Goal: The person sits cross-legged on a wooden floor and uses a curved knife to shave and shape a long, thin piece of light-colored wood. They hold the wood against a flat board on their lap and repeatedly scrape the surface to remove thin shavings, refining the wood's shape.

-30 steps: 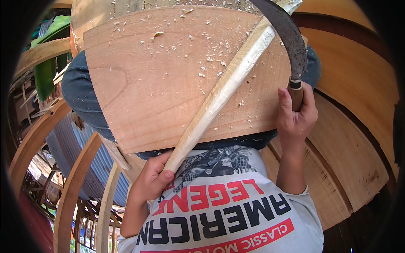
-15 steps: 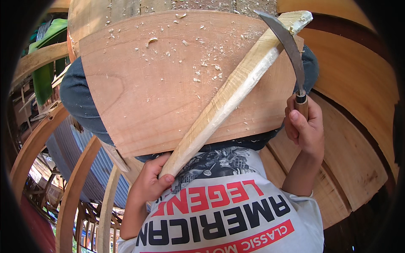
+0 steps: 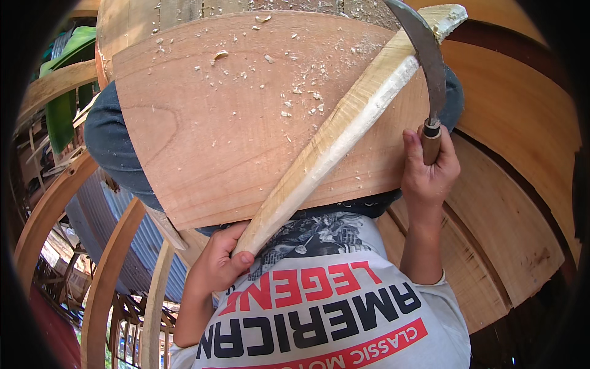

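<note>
Shaving a long pale wooden stick (image 3: 344, 132) with a curved blade (image 3: 424, 55) over a lap board.

Left hand (image 3: 218, 264) was wrapped tight around the stick's near end, bracing it slantwise across the shaving-strewn wooden board (image 3: 203, 129) on the knees. Right hand (image 3: 430, 169) was closed firmly on the knife's brown handle (image 3: 430, 141), with the blade lying against the stick near its far end. By the look of it, the whittling was in mid-course; another cut would have called for a steady pull along the grain, with the stick held from twisting.
</note>
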The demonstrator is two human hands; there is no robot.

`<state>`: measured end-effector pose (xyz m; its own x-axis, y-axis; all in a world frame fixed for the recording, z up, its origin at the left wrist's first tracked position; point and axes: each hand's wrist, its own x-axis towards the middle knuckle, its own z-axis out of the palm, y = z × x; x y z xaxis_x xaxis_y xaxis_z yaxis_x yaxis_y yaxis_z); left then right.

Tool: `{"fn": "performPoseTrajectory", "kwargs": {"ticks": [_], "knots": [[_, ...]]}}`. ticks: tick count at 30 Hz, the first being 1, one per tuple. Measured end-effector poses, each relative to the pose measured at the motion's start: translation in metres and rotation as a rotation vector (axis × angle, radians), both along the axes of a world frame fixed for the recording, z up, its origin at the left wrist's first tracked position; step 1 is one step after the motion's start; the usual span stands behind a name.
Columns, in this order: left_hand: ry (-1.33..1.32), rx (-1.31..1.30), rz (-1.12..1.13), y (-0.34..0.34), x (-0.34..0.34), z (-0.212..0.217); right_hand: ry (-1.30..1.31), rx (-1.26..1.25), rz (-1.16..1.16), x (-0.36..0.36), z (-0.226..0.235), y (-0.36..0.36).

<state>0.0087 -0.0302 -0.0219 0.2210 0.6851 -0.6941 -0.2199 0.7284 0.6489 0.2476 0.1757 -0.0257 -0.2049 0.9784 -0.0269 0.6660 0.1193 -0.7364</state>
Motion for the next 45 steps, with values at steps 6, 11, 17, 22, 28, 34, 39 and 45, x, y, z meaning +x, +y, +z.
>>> {"fn": "performPoseTrajectory", "kwargs": {"ticks": [6, 11, 17, 22, 28, 34, 39, 45], "knots": [[-0.028, 0.014, -0.036, 0.004, -0.002, 0.003, -0.032, 0.051, 0.013, -0.002, -0.002, 0.0], [-0.297, -0.129, -0.026, -0.001, -0.008, -0.001, -0.068, 0.056, 0.005, -0.005, 0.001, 0.002], [-0.178, -0.084, -0.066, 0.003, -0.002, 0.007, -0.168, 0.019, 0.018, 0.012, 0.011, 0.03], [-0.221, -0.095, -0.033, 0.001, -0.001, 0.004, 0.061, -0.577, 0.409, 0.017, 0.04, 0.012], [-0.122, -0.026, -0.059, 0.009, 0.0, 0.007, 0.083, -0.591, 0.103, 0.035, 0.039, 0.006], [-0.115, -0.036, -0.051, 0.002, 0.004, 0.005, 0.098, -0.495, -0.032, 0.037, 0.034, 0.012], [-0.168, -0.048, -0.041, -0.005, 0.003, 0.002, 0.188, -0.642, 0.046, 0.037, 0.049, 0.003], [-0.065, 0.003, -0.056, 0.007, 0.014, 0.004, 0.457, -0.755, -0.022, 0.04, 0.025, -0.001]]}}
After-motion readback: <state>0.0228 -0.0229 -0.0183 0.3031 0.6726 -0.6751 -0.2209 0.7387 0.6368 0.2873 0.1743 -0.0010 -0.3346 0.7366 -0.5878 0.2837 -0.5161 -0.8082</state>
